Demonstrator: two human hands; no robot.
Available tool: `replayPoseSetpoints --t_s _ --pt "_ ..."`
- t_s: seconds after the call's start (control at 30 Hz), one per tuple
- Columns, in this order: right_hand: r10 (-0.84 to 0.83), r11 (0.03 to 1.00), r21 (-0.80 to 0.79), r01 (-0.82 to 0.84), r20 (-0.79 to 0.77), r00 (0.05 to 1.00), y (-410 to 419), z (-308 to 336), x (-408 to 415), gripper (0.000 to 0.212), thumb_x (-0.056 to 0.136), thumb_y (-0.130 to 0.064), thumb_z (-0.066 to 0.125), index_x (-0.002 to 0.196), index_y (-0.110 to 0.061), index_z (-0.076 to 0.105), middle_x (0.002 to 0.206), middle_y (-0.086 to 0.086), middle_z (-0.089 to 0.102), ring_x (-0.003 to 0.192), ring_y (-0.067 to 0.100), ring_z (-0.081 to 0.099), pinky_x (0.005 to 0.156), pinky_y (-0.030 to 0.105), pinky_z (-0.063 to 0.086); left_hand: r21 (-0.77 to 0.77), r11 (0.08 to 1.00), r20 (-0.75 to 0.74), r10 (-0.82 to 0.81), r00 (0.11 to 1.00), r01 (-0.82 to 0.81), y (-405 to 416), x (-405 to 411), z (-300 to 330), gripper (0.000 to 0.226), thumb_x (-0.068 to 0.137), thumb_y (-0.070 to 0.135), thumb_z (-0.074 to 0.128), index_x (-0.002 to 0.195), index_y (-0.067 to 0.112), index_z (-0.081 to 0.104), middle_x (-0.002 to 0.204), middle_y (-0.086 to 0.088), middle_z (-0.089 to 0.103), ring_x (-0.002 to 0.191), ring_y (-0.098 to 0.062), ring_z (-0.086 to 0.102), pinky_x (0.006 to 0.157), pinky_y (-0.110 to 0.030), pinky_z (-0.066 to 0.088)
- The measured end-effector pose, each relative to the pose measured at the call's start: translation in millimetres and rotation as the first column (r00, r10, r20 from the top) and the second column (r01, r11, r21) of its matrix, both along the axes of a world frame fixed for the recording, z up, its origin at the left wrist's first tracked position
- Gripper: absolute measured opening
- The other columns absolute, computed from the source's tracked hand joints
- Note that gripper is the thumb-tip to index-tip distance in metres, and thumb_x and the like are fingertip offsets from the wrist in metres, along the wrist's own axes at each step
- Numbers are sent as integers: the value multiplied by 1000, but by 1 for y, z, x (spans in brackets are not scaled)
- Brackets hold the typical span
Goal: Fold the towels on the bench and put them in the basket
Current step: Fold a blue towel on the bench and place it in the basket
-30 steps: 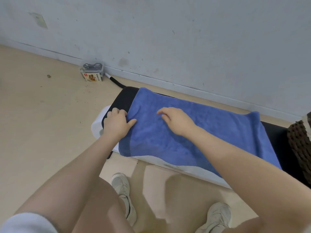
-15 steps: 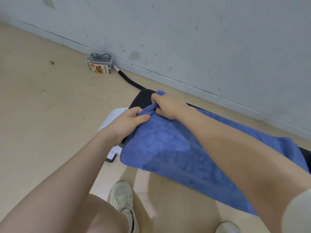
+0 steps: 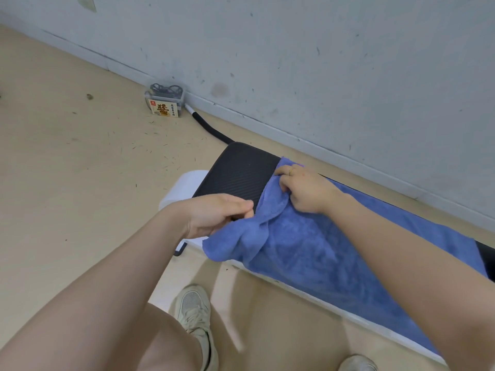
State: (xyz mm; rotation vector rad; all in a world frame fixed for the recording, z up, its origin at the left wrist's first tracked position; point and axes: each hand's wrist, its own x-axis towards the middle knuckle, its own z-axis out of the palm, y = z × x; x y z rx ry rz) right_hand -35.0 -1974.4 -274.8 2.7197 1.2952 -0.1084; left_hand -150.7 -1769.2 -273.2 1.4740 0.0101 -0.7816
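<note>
I see the soft blue terry towel (image 3: 334,253) lying along the black padded bench (image 3: 238,172), its near edge hanging over the front. My right hand (image 3: 305,191) pinches the far corner at the towel's left end, fingers curled into the cloth. My left hand (image 3: 214,215) pinches the near corner, which is bunched. I judge the fold is only starting: next both corners must lift together and travel right, kept level. The basket is not visible.
</note>
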Motion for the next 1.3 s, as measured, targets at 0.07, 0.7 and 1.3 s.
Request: replayPoseSetpoints --t_s 0.07,0.7,1.3 --pt "-154 985 49 163 -159 975 4 4 2 19 85 -2 42 81 -3 61 133 5 52 112 27 51 80 21 29 47 997 -4 -68 998 68 -4 -3 4 37 98 24 41 64 14 53 58 7 50 50 -5 45 50 -14 38" --pt "-388 486 650 584 -439 811 95 17 19 21 92 -9 42 100 -9 61 98 8 70 93 22 61 79 28 45 585 572 562 226 795 -576 47 -23 -5 27 91 7 50 111 17 65 115 -3 56 103 -19 52 79 -18 33" --pt "-486 584 497 642 -419 767 -67 3 -52 37 94 -6 45 130 -10 50 138 5 49 131 22 40 108 27 27 607 656 726 -227 650 -449 -92 10 5 27 90 16 50 116 13 59 141 -5 39 132 -24 31 104 -36 32"
